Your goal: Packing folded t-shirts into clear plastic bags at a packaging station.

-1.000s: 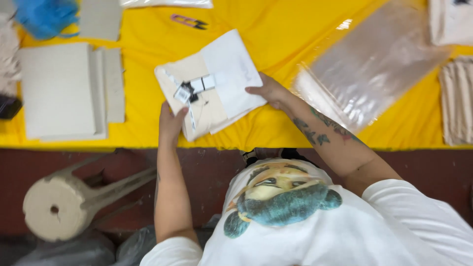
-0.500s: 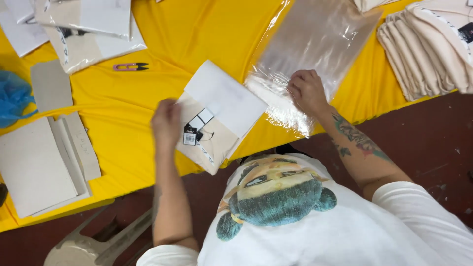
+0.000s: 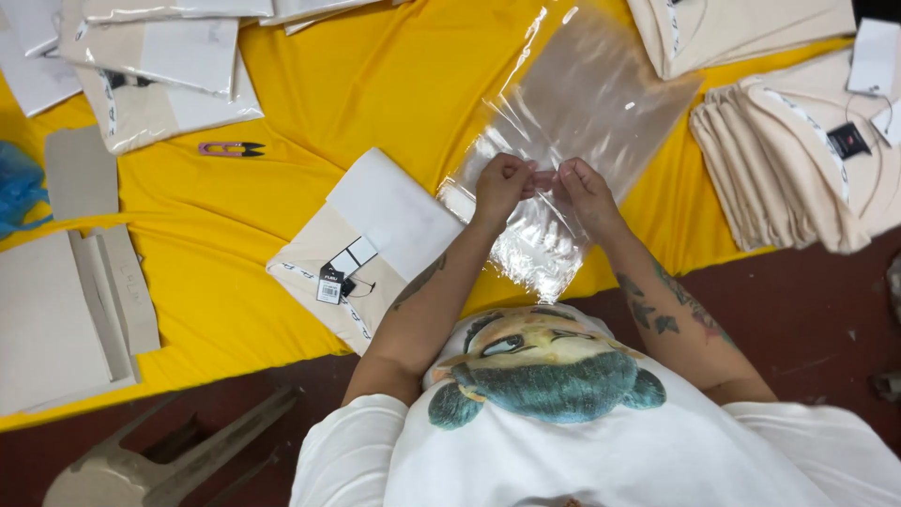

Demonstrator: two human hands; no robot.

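Meanwhile both hands, left [image 3: 502,183] and right [image 3: 584,188], pinch the clear bag [image 3: 572,122] at mid-bench, apparently parting its mouth. Left of it, the folded shirt [image 3: 371,239] lies unbagged; bagging remains.

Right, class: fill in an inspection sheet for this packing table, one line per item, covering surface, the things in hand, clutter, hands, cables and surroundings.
Surface: yellow cloth over the table, creased.
Job's things: clear plastic bag lying flat; folded cream garment with hang tags beside it.
Clutter: small snips; grey cardboard sheets; bagged garments; stack of folded cream garments; blue item at the left edge.
Hands: left hand and right hand both pinch the bag's near edge, close together.
Cables: nothing seen.
Surroundings: dark red floor; beige plastic stool.
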